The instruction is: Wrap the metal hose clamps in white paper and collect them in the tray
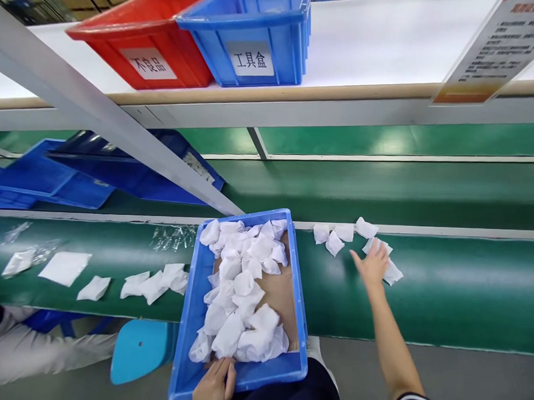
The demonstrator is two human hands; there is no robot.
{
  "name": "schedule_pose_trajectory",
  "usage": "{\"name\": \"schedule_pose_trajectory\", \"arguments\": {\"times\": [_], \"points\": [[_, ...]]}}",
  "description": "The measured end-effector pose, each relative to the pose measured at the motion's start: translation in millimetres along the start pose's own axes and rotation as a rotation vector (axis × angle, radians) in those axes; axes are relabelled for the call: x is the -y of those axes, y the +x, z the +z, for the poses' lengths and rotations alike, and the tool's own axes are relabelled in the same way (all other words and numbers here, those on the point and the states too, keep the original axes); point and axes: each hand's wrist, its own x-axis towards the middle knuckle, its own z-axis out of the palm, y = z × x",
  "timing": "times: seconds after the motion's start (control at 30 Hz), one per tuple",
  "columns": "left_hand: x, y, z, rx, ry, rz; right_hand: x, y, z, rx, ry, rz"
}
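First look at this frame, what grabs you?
The blue tray heaped with white pouches, dead centre, its near edge gripped by the left hand. To its right, the right hand lies on loose pouches on the green table. On the shelf above stand a red bin and a blue bin.

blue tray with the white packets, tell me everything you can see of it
The shallow blue plastic tray is rectangular with low walls and a rolled rim. It lies slightly askew, its far end on the green conveyor table and its near end overhanging toward the person. A brown cardboard sheet lines its floor. Small white crumpled fabric packets lie heaped along its left and far sides, leaving the cardboard bare on the right. The left hand grips the near rim; the right hand is off it, on loose packets.
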Motion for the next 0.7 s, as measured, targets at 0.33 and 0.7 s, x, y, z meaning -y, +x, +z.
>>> {"name": "schedule_pose_trajectory", "arguments": {"times": [0.33, 0.7], "points": [[-3.3, 4.2, -5.2, -0.004, 0.156, 0.098, -104.6, -2.3, 23.7, 0.101, 0.080, 0.146], [-4.6, 7.1, -8.5, 0.069, 0.108, 0.082, 79.0, -105.1, 6.6, 0.356, 0.868, -0.147]]}}
